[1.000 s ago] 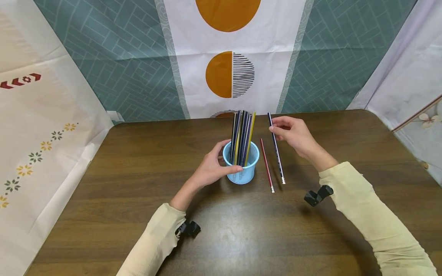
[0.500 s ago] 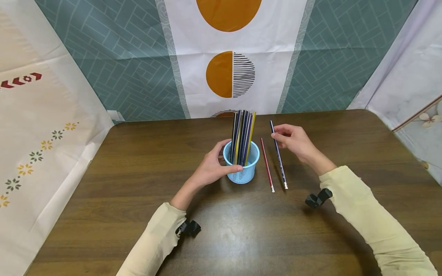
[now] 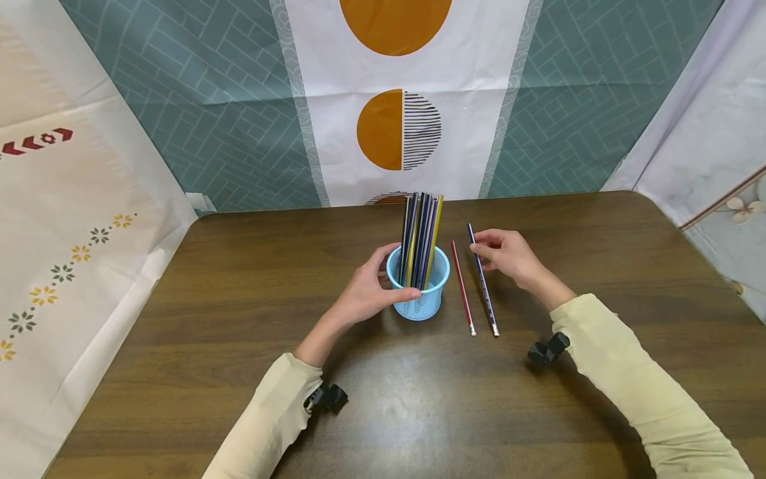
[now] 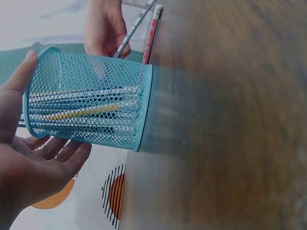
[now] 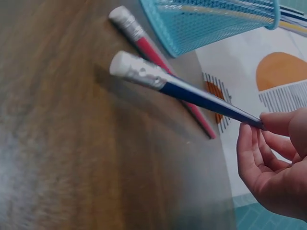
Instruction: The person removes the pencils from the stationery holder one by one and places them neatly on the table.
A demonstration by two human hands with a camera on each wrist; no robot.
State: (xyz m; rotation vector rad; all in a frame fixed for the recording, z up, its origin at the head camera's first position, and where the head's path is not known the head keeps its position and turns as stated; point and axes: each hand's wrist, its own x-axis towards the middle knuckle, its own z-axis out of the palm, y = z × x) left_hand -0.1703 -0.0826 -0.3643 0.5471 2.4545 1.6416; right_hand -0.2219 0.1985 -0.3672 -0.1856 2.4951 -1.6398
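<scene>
My left hand [image 3: 372, 287] grips a light-blue mesh pencil cup [image 4: 91, 98] around its upper part, thumb at the near rim. Several dark and yellow pencils [image 3: 421, 233] stand upright in the cup. To the cup's right, my right hand [image 3: 509, 256] pinches a dark-blue pencil [image 5: 206, 100] near its far end, between thumb and fingertips. This pencil's white eraser [image 5: 122, 64] points toward the near side, low over the table. Between it and the cup lies a red pencil [image 3: 462, 286] on the tabletop, almost parallel to the blue one.
The brown wooden table [image 3: 383, 412] has a far edge right behind the cup and pencils. A patterned cloth [image 3: 239, 133] hangs behind it, and further cloths [image 3: 78, 266] hang at the sides. A black wrist camera [image 3: 547, 349] sits on the right sleeve.
My right hand has lowered the blue pencil and drawn it nearer, so it now lies alongside the red one. The left hand and the cup have stayed put.
</scene>
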